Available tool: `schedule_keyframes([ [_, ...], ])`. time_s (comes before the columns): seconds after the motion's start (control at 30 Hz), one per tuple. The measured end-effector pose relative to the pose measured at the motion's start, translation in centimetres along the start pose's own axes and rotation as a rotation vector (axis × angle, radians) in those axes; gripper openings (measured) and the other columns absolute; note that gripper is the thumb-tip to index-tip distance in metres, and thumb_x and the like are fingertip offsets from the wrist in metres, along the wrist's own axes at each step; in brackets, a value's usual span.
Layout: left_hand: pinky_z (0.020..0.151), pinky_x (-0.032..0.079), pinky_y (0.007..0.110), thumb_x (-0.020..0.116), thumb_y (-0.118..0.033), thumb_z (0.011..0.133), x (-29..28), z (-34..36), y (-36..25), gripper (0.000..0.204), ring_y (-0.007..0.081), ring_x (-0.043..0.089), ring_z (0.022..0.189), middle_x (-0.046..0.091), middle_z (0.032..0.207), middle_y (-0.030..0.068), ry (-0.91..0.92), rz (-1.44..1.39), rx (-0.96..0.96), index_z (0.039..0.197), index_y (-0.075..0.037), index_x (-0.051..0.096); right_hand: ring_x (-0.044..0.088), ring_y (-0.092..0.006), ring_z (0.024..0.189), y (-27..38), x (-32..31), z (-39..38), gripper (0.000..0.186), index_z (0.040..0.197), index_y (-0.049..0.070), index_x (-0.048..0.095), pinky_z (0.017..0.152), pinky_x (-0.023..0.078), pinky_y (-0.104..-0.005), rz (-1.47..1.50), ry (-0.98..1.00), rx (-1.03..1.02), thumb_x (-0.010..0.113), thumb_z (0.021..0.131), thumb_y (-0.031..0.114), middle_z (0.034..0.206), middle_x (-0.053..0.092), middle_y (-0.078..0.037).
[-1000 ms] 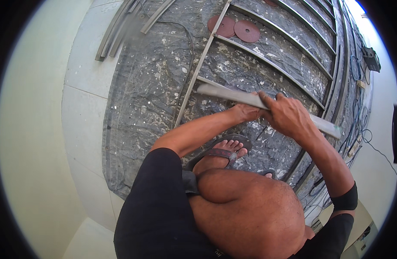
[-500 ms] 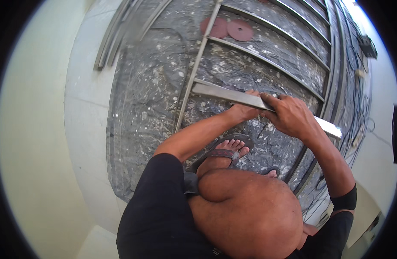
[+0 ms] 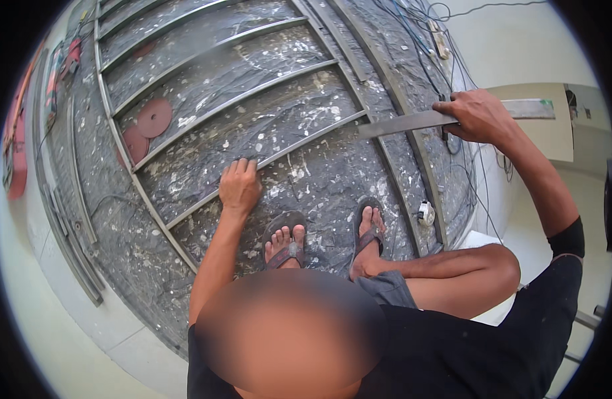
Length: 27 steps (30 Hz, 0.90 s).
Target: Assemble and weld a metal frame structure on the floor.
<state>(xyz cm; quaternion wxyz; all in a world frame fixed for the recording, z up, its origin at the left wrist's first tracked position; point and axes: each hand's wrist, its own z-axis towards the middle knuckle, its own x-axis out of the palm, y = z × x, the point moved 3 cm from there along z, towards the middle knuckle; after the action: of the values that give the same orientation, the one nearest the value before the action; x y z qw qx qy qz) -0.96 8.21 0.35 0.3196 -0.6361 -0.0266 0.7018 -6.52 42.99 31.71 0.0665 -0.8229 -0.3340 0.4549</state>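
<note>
A ladder-like metal frame [image 3: 279, 86] of thin crossbars lies on the ground sheet in front of me. My left hand [image 3: 241, 186] is closed over its nearest crossbar [image 3: 312, 139], fingers curled across the top. Up at the right, my right hand [image 3: 477, 117] grips a long flat metal bar [image 3: 409, 124] around its middle. The bar's left end reaches over the frame's right side rail, and a green patch marks its other end. Whether the bar touches the frame I cannot tell.
Two reddish abrasive discs [image 3: 154, 118] lie by the frame's left rail. Loose metal lengths [image 3: 81, 173] rest at the left, near a red power tool [image 3: 72, 58]. Cables [image 3: 456, 73] tangle at the right. A small round whitish item [image 3: 426, 213] sits near my foot.
My right hand has carried the metal bar up and right, off the frame's near end. My left hand has left the bar and now holds the crossbar. The view has turned.
</note>
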Motion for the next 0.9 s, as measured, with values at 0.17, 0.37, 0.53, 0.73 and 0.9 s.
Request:
schedule_keyframes([
  [0.17, 0.077, 0.049, 0.04, 0.072, -0.018, 0.076, 0.1, -0.2, 0.3, 0.026, 0.0285, 0.061, 0.088, 0.061, 0.09, 0.0091, 0.045, 0.014, -0.016, 0.099, -0.007, 0.067, 0.067, -0.029, 0.07, -0.2, 3.0, 2.1, 0.016, 0.089, 0.013, 0.072, 0.061, 0.052, -0.0426, -0.086, 0.068, -0.052, 0.069, 0.078, 0.024, 0.07, 0.066, -0.009],
  [0.37, 0.076, 0.049, 0.04, 0.072, -0.017, 0.076, -0.2, -0.3, 0.3, 0.025, 0.0287, 0.061, 0.088, 0.06, 0.088, 0.0096, 0.026, 0.003, -0.018, 0.098, -0.007, 0.067, 0.066, -0.0293, 0.072, -0.7, 2.9, 5.9, 0.013, 0.086, 0.013, 0.071, 0.062, 0.05, -0.0432, -0.099, -0.009, -0.067, 0.069, 0.076, 0.021, 0.071, 0.065, -0.009],
  [0.53, 0.076, 0.049, 0.039, 0.071, -0.016, 0.076, -0.4, -0.5, 0.5, 0.022, 0.0276, 0.061, 0.086, 0.06, 0.088, 0.0087, 0.012, 0.014, -0.011, 0.095, -0.007, 0.066, 0.067, -0.03, 0.075, -0.4, 3.1, 6.8, 0.012, 0.082, 0.011, 0.07, 0.063, 0.051, -0.0428, -0.157, -0.011, -0.072, 0.069, 0.073, 0.019, 0.072, 0.066, -0.009],
  [0.73, 0.075, 0.048, 0.039, 0.072, -0.018, 0.076, -0.6, 0.3, -0.1, 0.021, 0.0272, 0.061, 0.085, 0.06, 0.087, 0.0079, 0.01, 0.009, -0.006, 0.094, -0.008, 0.067, 0.066, -0.0319, 0.074, -2.7, 2.3, 4.3, 0.019, 0.09, 0.008, 0.071, 0.066, 0.05, -0.0444, 0.006, 0.091, -0.117, 0.068, 0.081, 0.025, 0.071, 0.065, -0.013],
  [0.9, 0.077, 0.048, 0.041, 0.074, -0.021, 0.076, -0.8, 0.7, -0.3, 0.023, 0.0287, 0.06, 0.088, 0.06, 0.089, 0.0087, 0.068, 0.025, -0.021, 0.094, -0.008, 0.067, 0.062, -0.0381, 0.073, -5.2, 7.8, -1.1, 0.035, 0.112, 0.003, 0.066, 0.069, 0.047, -0.0478, 0.518, 0.161, 0.122, 0.061, 0.093, 0.032, 0.079, 0.064, -0.021],
])
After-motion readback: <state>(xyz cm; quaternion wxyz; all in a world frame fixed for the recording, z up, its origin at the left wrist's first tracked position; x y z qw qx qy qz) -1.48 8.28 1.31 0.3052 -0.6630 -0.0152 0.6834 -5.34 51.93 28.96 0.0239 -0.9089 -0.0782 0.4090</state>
